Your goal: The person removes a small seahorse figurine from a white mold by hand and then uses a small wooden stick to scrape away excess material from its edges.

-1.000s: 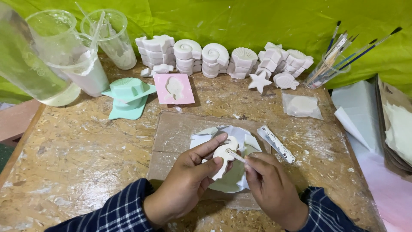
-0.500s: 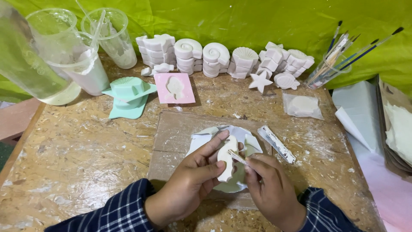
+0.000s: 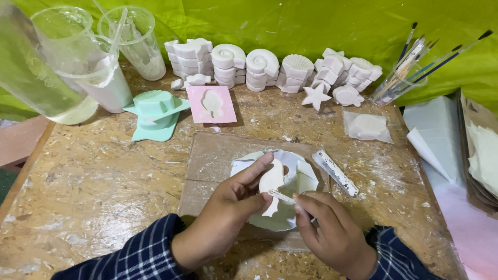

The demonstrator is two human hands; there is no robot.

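My left hand [image 3: 228, 207] has its grip closed on a small white plaster fish-shaped casting [image 3: 272, 181], thumb and forefinger pinching its edges, held just above the white round dish [image 3: 290, 218] on the brown cardboard sheet [image 3: 207, 155] near the desk's front edge. My right hand [image 3: 332, 233] is closed on a thin pale scraping stick [image 3: 282, 196], its tip touching the casting's lower side. To do this well, I judge, light strokes along the rim and a steady pinch suit such chalky, brittle material. Along the desk's back edge stand stacked white plaster shells [image 3: 228, 62], a plaster star [image 3: 315, 96], a mint-green mould [image 3: 155, 111], a pink square mould [image 3: 210, 103], cloudy plastic cups [image 3: 104, 72] and a jar of brushes [image 3: 399, 78].
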